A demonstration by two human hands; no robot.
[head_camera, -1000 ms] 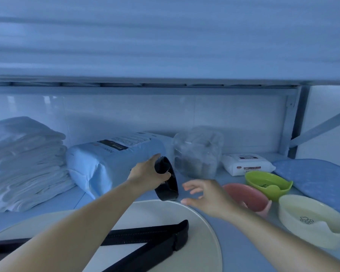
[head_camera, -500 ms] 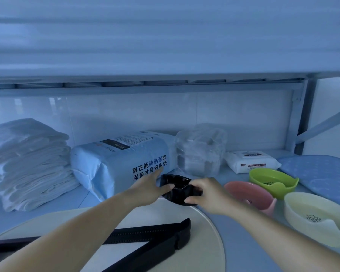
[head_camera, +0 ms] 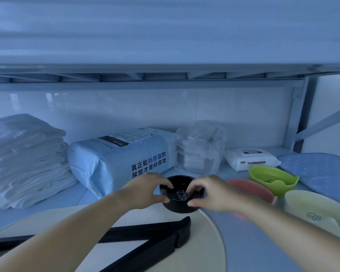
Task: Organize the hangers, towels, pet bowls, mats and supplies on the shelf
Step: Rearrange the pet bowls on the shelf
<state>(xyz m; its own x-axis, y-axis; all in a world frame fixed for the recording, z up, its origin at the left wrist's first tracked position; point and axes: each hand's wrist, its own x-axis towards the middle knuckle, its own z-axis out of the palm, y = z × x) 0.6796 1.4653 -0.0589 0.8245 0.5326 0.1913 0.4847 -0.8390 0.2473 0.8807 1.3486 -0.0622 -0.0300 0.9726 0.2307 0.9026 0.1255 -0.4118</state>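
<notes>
On the lower shelf (head_camera: pixel 81 195), centre front: both hands are on the black pet bowl (head_camera: pixel 180 206). The left hand (head_camera: pixel 145 192) grips its left wall, thumb hooked over the rim. The right hand (head_camera: pixel 206 193) pinches the right rim, thumb low on the outer wall. The bowl is upright, mouth up, with a small white print showing inside. It is at the far edge of the round beige mat (head_camera: pixel 204 248); whether its base rests there or hangs just above is hard to tell from this angle.

Around it:
- Pink bowl (head_camera: pixel 249 190) just to the right, green bowl (head_camera: pixel 271 179) behind that, cream bowl (head_camera: pixel 318 211) at front right.
- Blue pad pack (head_camera: pixel 122 160) just behind and left, clear container (head_camera: pixel 200 148) behind.
- Black hangers (head_camera: pixel 181 234) lie across the mat.
- Folded towels (head_camera: pixel 28 160) are stacked far left.

Step in hand, as I read it: placing the black bowl with the other bowls. The next move likely calls for carrying it level to the bare shelf beside the pink bowl, off the mat. It should clear the pink rim before both hands let go.
</notes>
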